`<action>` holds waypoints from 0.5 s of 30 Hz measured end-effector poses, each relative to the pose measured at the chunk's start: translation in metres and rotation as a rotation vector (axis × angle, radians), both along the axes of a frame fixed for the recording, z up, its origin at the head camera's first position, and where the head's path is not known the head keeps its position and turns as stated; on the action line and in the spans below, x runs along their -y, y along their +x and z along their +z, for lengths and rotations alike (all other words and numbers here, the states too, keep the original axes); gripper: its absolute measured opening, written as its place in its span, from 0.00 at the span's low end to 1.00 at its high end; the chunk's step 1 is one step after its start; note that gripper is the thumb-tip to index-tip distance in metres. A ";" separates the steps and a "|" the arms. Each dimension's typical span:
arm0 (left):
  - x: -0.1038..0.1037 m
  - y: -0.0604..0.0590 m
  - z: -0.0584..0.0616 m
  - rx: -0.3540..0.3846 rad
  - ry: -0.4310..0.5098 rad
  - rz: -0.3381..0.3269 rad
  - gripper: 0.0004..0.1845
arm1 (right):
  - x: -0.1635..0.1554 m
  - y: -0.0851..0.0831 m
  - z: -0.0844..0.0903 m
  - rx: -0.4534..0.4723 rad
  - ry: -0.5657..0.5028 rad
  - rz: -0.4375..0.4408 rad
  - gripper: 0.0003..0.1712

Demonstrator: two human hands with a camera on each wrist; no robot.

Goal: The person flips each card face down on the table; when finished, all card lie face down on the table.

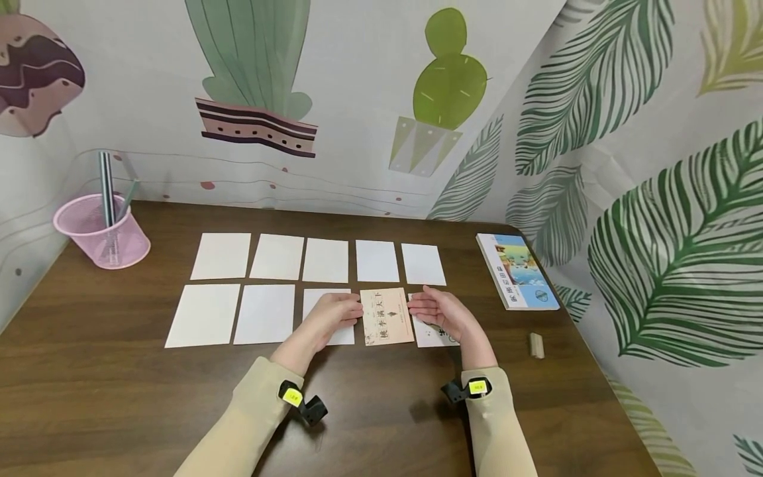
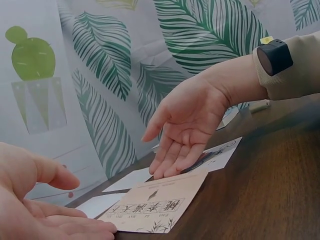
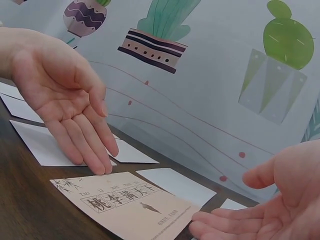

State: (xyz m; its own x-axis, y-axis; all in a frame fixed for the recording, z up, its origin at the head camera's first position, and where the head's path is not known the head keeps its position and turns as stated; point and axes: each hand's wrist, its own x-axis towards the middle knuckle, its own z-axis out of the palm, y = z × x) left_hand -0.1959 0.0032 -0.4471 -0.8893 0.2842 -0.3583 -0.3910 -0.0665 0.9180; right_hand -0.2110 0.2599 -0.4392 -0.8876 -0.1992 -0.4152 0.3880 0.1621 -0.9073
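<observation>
A peach-coloured card [image 1: 387, 317] printed with large Chinese characters lies in the front row of cards on the table. My left hand [image 1: 331, 317] is at its left edge, above a white card [image 1: 341, 336] that it partly covers. On the other side, my right hand [image 1: 442, 311] is at the peach card's right edge, over a white card with dark print [image 1: 430, 338]. In the left wrist view the right hand's [image 2: 187, 125] palm faces inward, its fingers extended. The left hand [image 3: 70, 100] shows the same way in the right wrist view. Neither hand grips anything.
Several blank white cards [image 1: 324, 260] form a back row, with two more [image 1: 265, 315] at the front left. A pink mesh pen cup [image 1: 128, 245] stands at the back left. At the right lie a book [image 1: 518, 271] and a small eraser-like block [image 1: 536, 346].
</observation>
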 end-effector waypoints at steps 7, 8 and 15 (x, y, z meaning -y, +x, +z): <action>0.000 0.000 -0.001 0.000 0.004 0.007 0.26 | 0.003 0.000 -0.001 -0.013 -0.082 -0.043 0.30; 0.000 0.000 -0.001 -0.003 0.005 0.006 0.26 | 0.003 0.000 -0.001 -0.013 -0.089 -0.049 0.30; -0.001 0.000 -0.002 0.002 0.002 0.011 0.26 | 0.012 0.001 -0.005 -0.010 -0.092 -0.046 0.30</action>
State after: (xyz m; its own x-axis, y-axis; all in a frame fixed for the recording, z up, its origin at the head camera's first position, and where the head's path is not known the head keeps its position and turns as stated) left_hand -0.1961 0.0043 -0.4492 -0.8916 0.2748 -0.3599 -0.3925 -0.0726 0.9169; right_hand -0.2105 0.2484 -0.4446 -0.9009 -0.1951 -0.3878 0.3837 0.0601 -0.9215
